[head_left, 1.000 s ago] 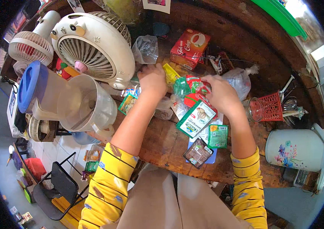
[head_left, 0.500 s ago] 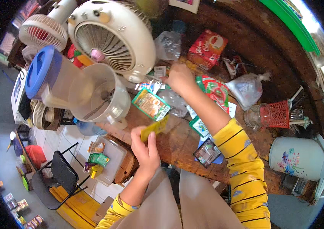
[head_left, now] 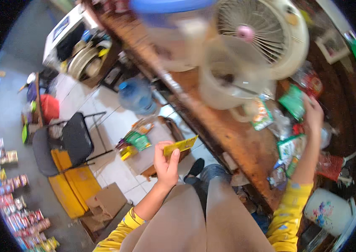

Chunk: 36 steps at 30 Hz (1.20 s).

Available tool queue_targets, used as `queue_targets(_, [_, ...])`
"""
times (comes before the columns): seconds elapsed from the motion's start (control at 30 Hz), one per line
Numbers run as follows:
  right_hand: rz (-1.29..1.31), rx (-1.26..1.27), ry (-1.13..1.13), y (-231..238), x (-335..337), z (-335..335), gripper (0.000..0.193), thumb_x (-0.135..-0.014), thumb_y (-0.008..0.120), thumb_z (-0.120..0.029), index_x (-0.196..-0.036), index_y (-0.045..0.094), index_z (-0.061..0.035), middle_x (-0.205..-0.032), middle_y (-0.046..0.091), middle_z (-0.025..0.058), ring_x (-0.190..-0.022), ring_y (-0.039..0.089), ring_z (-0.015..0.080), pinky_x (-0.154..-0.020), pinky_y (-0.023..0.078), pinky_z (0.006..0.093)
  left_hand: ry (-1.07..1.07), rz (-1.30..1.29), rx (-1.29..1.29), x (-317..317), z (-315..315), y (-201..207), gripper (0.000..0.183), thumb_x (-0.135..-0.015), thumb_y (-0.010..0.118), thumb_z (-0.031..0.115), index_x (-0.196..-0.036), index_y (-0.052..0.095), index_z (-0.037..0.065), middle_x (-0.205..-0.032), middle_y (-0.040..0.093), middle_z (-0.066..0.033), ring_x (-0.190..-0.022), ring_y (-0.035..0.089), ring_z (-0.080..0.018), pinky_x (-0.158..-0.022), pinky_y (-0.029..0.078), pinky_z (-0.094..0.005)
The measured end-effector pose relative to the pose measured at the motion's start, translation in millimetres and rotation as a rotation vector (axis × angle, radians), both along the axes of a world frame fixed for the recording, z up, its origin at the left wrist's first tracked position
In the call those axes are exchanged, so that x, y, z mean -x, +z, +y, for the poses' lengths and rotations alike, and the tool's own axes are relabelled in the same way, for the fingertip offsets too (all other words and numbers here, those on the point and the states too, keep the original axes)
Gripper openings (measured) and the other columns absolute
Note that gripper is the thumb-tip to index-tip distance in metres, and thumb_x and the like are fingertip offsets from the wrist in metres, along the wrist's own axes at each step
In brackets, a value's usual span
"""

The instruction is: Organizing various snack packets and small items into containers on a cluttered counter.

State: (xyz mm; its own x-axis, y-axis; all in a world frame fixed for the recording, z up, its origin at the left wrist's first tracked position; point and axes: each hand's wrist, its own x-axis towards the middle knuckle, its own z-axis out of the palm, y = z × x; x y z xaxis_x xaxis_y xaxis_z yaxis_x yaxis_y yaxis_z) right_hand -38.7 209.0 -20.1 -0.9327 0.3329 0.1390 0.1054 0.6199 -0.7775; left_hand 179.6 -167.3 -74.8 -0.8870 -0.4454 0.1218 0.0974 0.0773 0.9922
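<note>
My left hand [head_left: 167, 164] pinches a small flat yellow packet [head_left: 180, 145] between thumb and fingers, raised over my lap. Out to the right, my right hand [head_left: 313, 112] is closed at the edge of a green packet [head_left: 293, 102] above the wooden table; motion smears its fingers somewhat. Nearer me on the tabletop lie a green-and-white packet [head_left: 286, 148] and a dark packet [head_left: 277, 176]. An orange-and-green food packet [head_left: 262, 115] rests beside the clear plastic jug [head_left: 215, 86].
A white fan [head_left: 293, 40] and a blue-lidded container [head_left: 171, 29] stand along the table. Below are a large blue water bottle [head_left: 137, 97], a plastic bin [head_left: 156, 136] holding packets, and a black folding chair [head_left: 77, 136]. At right stand a red basket [head_left: 329, 166] and a flowered white bucket [head_left: 327, 212].
The view has swung left, bringing more floor and chair into sight. My right hand has come away from the items near the fan with a green packet. My left hand keeps the yellow packet.
</note>
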Motion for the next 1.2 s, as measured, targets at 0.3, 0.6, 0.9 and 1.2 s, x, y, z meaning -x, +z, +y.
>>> queue_targets(0.3, [-0.338, 0.645, 0.374, 30.5, -183.4, -176.9, 0.057, -0.069, 0.066, -0.004, -0.121, 0.045, 0.0014, -0.099, 0.06, 0.0095, -0.087, 0.06, 0.0152, -0.072, 0.05, 0.0259, 0.425, -0.212, -0.522, -65.6, -160.0, -68.0, 0.02, -0.084, 0.054, 0.002, -0.102, 0.046, 0.002, -0.099, 0.058, -0.0073, -0.089, 0.057, -0.012, -0.076, 0.048, -0.0256])
queue_targets(0.6, [-0.71, 0.71, 0.733, -189.2, -197.4, -374.0, 0.018, -0.08, 0.061, -0.003, -0.095, 0.053, -0.0007, -0.088, 0.06, 0.0053, -0.076, 0.058, 0.0112, -0.068, 0.052, 0.0247, 0.091, -0.499, 0.492, -99.0, -249.3, -110.5, 0.024, -0.082, 0.054, 0.011, -0.102, 0.052, -0.004, -0.1, 0.057, -0.0219, -0.092, 0.056, -0.036, -0.077, 0.046, -0.0388])
queue_targets(0.9, [-0.748, 1.04, 0.452, -235.5, -252.2, -443.2, 0.027, -0.081, 0.059, 0.001, -0.106, 0.048, -0.0029, -0.102, 0.058, 0.0062, -0.09, 0.058, 0.0133, -0.076, 0.052, 0.0284, -0.074, -0.423, 0.877, -86.3, -246.9, -139.4, 0.014, -0.075, 0.057, 0.007, -0.088, 0.054, 0.004, -0.08, 0.056, -0.0124, -0.078, 0.055, -0.0306, -0.071, 0.042, -0.0417])
queue_targets(1.2, [-0.716, 1.058, 0.307, -254.2, -254.1, -426.1, 0.028, -0.082, 0.058, -0.002, -0.108, 0.047, -0.0023, -0.1, 0.057, 0.0059, -0.088, 0.058, 0.0135, -0.074, 0.052, 0.026, -0.002, -0.433, 1.026, -87.4, -242.3, -136.8, 0.017, -0.071, 0.059, 0.008, -0.087, 0.055, 0.007, -0.079, 0.056, -0.0081, -0.074, 0.053, -0.0255, -0.072, 0.037, -0.0384])
